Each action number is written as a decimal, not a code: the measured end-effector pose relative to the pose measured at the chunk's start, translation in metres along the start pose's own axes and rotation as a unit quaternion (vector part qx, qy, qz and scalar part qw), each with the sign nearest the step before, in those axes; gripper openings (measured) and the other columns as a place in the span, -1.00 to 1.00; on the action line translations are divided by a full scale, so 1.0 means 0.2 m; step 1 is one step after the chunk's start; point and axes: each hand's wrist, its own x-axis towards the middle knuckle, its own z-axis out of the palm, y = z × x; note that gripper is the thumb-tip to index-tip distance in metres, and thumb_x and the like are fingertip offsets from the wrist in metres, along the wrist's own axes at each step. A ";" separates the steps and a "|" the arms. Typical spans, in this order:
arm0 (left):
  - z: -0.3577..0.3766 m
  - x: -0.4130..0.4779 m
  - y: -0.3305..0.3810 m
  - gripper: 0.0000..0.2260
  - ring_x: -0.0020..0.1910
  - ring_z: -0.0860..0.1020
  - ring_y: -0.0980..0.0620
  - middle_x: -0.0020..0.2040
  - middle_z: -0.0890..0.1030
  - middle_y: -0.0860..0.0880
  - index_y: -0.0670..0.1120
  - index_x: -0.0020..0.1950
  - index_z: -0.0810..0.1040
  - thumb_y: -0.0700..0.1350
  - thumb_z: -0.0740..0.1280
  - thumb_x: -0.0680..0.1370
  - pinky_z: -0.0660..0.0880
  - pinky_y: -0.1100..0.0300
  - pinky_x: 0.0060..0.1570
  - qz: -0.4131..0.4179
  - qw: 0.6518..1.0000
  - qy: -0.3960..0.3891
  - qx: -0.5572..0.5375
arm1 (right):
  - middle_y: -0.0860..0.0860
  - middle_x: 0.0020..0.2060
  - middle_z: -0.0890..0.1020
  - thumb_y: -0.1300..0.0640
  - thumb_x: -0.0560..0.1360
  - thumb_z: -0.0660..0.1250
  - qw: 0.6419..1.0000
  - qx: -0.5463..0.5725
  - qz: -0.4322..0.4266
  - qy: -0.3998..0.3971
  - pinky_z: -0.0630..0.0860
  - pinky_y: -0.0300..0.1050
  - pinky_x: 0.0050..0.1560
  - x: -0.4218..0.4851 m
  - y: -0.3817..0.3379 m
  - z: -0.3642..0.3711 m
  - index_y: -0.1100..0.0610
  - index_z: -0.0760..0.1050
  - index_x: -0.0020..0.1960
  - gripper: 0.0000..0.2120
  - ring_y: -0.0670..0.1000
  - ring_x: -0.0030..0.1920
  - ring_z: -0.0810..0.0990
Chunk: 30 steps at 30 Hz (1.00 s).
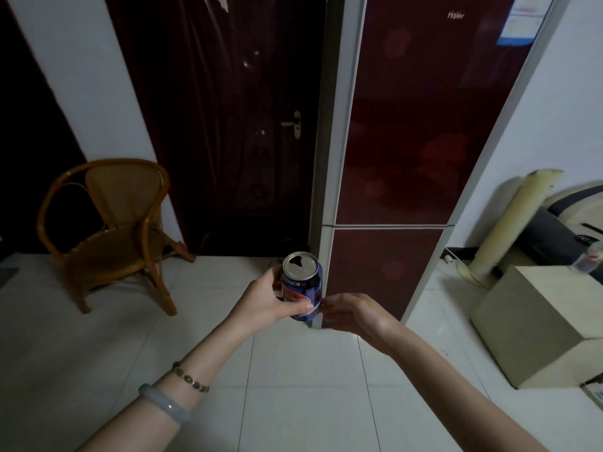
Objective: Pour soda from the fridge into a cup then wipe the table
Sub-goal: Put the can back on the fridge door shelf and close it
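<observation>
Just below the middle of the frame, the left hand [266, 301] is gripping a blue soda can [302, 283], fingers and thumb curling round its side. The can is standing upright, its top already opened. The right hand [354, 313] is hovering at the can's lower right, fingers loose and holding nothing, tips just beside its base. Behind, the dark red fridge [408, 132] is standing closed. A cane chair [114, 230] is sitting at the left.

The can [301, 285] is held before the fridge [424, 125]; the door [235, 125] is placed left of the fridge, the chair [114, 230] left of the door, the box [538, 321] right of the fridge.
</observation>
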 end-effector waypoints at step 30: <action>-0.56 2.42 -0.09 -0.34 0.07 0.58 0.19 0.09 0.63 0.07 0.01 0.20 0.49 -0.02 0.61 0.15 0.48 0.23 0.11 0.117 0.978 -0.170 -0.032 | 0.14 0.05 0.64 0.16 0.57 0.14 0.989 0.029 -0.028 0.143 0.47 0.03 0.20 1.77 -1.00 -0.40 0.16 0.58 0.04 -0.76 0.08 0.06 0.60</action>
